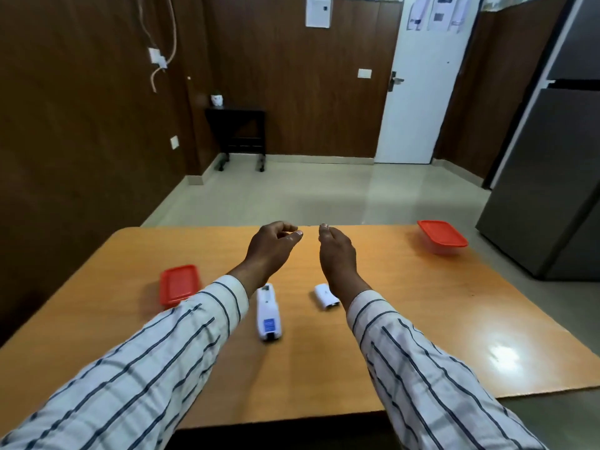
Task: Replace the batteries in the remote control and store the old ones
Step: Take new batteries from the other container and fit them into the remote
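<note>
A white remote control (268,315) lies lengthwise on the orange table (406,319), back side up, with a blue label near its near end. Its white battery cover (325,296) lies apart to the right, partly behind my right wrist. My left hand (271,248) hovers beyond the remote, fingers loosely curled and apart, holding nothing. My right hand (336,254) is raised beside it, fingers relaxed and empty. No batteries show. A red-lidded container (178,284) sits to the left of the remote. Another red-lidded container (442,237) sits at the far right.
The table's far edge runs just past my fingertips; tiled floor lies beyond. A grey refrigerator (552,177) stands close to the table's right side. A dark side table (238,131) and a white door (422,92) are at the back wall.
</note>
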